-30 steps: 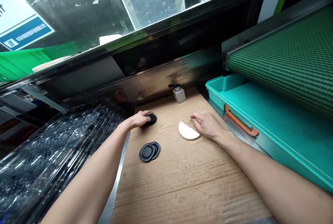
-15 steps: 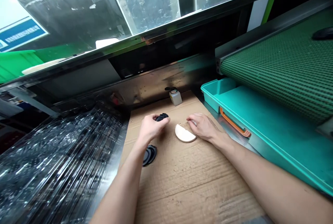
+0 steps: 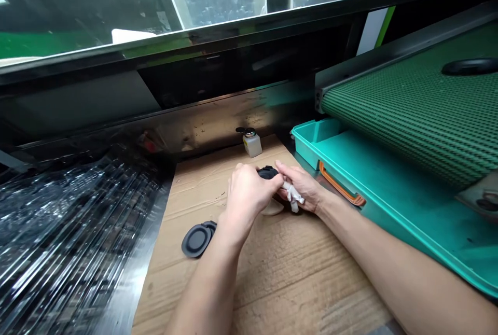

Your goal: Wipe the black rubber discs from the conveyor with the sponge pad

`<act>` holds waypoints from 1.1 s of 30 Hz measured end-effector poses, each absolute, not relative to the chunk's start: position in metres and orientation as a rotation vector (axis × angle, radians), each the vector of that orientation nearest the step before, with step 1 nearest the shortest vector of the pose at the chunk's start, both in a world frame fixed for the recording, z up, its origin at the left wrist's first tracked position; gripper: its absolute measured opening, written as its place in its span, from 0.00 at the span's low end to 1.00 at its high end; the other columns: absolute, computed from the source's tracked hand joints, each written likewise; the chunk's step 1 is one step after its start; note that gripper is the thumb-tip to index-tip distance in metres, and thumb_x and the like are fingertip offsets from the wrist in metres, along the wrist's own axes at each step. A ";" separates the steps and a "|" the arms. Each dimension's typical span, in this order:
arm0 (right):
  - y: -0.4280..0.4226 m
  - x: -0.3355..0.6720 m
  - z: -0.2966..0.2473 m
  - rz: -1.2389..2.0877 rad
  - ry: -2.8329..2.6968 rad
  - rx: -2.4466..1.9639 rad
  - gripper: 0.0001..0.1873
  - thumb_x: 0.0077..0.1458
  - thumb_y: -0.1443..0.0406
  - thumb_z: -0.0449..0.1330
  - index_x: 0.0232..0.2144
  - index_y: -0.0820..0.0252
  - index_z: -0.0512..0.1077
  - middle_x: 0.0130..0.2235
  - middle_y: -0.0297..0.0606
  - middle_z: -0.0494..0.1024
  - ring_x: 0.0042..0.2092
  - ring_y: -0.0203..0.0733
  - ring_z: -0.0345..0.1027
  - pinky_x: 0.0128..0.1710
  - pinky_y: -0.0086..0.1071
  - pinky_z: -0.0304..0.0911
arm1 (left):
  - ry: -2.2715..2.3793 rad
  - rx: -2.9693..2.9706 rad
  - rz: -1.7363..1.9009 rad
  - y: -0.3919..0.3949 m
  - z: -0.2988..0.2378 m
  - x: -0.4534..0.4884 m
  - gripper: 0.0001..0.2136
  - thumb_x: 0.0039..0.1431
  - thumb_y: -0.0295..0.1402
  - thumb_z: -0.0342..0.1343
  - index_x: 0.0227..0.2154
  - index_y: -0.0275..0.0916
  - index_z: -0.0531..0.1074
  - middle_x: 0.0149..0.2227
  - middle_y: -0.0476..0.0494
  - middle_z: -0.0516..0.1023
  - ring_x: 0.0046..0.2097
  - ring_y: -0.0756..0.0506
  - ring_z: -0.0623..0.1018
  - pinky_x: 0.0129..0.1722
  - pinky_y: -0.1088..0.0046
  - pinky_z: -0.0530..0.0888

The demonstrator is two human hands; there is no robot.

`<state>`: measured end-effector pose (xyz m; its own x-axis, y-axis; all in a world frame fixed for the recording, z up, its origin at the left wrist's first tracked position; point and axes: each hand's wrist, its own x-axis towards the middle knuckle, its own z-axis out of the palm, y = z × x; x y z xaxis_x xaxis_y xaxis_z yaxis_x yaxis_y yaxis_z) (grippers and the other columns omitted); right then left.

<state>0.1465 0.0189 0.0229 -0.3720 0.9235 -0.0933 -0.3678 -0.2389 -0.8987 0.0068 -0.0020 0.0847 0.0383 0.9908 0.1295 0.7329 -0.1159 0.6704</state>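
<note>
Our left hand (image 3: 245,195) now grips black rubber disc (image 3: 267,172), brought across to right hand (image 3: 302,187), fingers pinching white cloth (image 3: 291,195).

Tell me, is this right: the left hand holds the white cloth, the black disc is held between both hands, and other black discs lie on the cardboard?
Not quite: the white cloth is in the right hand, not the left hand; the head view shows this. The rest stands: the black disc is between both hands, and the other black discs lie on the cardboard.
</note>
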 end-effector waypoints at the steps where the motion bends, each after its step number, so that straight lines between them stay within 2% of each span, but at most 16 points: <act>1: 0.019 0.146 0.023 1.763 -1.035 -0.836 0.21 0.53 0.50 0.59 0.23 0.61 0.64 0.14 0.29 0.64 0.14 0.30 0.55 0.10 0.22 0.51 | 1.761 1.919 0.800 -0.001 0.083 0.007 0.16 0.46 0.46 0.59 0.27 0.37 0.76 0.25 0.39 0.76 0.34 0.41 0.75 0.30 0.70 0.66; 5: 0.019 0.144 0.021 1.754 -0.971 -0.850 0.17 0.54 0.56 0.61 0.22 0.61 0.65 0.14 0.29 0.64 0.14 0.30 0.56 0.11 0.22 0.53 | 1.843 2.003 0.725 0.000 0.084 0.006 0.18 0.44 0.49 0.60 0.27 0.37 0.76 0.26 0.38 0.76 0.33 0.40 0.76 0.30 0.69 0.66; 9: 0.021 0.142 0.017 1.817 -0.902 -0.842 0.16 0.56 0.57 0.59 0.22 0.61 0.65 0.14 0.29 0.64 0.14 0.30 0.56 0.11 0.22 0.54 | 1.899 2.022 0.593 0.000 0.089 0.004 0.23 0.42 0.55 0.58 0.28 0.38 0.76 0.27 0.37 0.76 0.33 0.39 0.75 0.27 0.68 0.64; 15: 0.019 0.139 0.018 1.841 -0.824 -0.843 0.14 0.55 0.58 0.59 0.25 0.61 0.65 0.14 0.28 0.65 0.14 0.29 0.56 0.11 0.21 0.54 | 1.930 2.072 0.526 -0.002 0.090 0.005 0.25 0.45 0.57 0.55 0.30 0.37 0.76 0.32 0.34 0.76 0.33 0.38 0.76 0.28 0.68 0.64; 21: 0.018 0.139 0.017 1.853 -0.868 -0.845 0.17 0.55 0.56 0.59 0.21 0.60 0.63 0.13 0.27 0.63 0.14 0.29 0.55 0.11 0.22 0.53 | 1.988 2.109 0.487 -0.003 0.090 0.006 0.25 0.46 0.58 0.53 0.29 0.38 0.75 0.36 0.32 0.77 0.34 0.38 0.76 0.28 0.68 0.65; 26: 0.017 0.138 0.016 1.730 -1.092 -0.871 0.20 0.54 0.50 0.58 0.23 0.60 0.65 0.15 0.27 0.64 0.15 0.29 0.54 0.12 0.23 0.51 | 1.925 2.108 0.425 -0.004 0.090 0.001 0.24 0.46 0.57 0.55 0.32 0.39 0.74 0.39 0.32 0.77 0.36 0.37 0.77 0.29 0.68 0.66; 29: 0.018 0.141 0.017 1.537 -1.318 -1.011 0.25 0.57 0.45 0.50 0.27 0.60 0.68 0.17 0.29 0.66 0.17 0.32 0.57 0.15 0.25 0.51 | 1.804 2.089 0.385 -0.002 0.088 -0.012 0.22 0.46 0.53 0.58 0.36 0.41 0.74 0.38 0.35 0.79 0.38 0.38 0.77 0.31 0.69 0.67; 33: 0.022 0.152 0.015 0.677 -1.622 -1.388 0.26 0.61 0.49 0.46 0.23 0.59 0.69 0.22 0.36 0.73 0.24 0.37 0.65 0.23 0.28 0.54 | 1.829 2.067 0.437 0.008 0.085 -0.038 0.27 0.44 0.45 0.63 0.48 0.40 0.71 0.49 0.35 0.76 0.49 0.37 0.75 0.44 0.68 0.68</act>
<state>0.1519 0.0219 0.0146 0.0020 0.9644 0.2645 0.4902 0.2296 -0.8408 -0.0376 0.0080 0.0847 0.1211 0.9926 0.0016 0.8864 -0.1088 0.4499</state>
